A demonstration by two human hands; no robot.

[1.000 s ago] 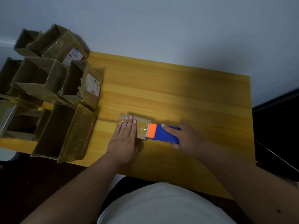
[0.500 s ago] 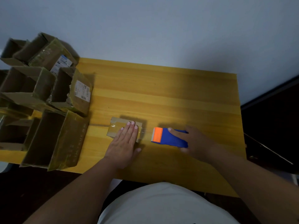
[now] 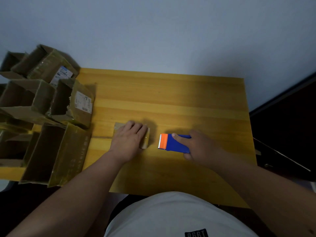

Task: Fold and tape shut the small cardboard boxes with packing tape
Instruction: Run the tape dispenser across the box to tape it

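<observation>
Left hand point(image 3: 128, 140) pressed flat, fingers together, on small box point(image 3: 146, 140). Right hand point(image 3: 200, 146) grips tape dispenser point(image 3: 172, 143). Open boxes point(image 3: 51, 151) at left (interiors dark).

left hand point(image 3: 130, 139) flat, right hand point(image 3: 199, 145) seemingly curled

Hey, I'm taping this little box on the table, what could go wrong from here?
1. The tape dispenser in your right hand shows a toothed blade at its orange end, facing your left hand; a slip could nick the fingers.
2. Your left hand covers most of the small box, so a loose tape end might go unnoticed.
3. The open boxes piled at the table edge overhang it and might tip.
</observation>
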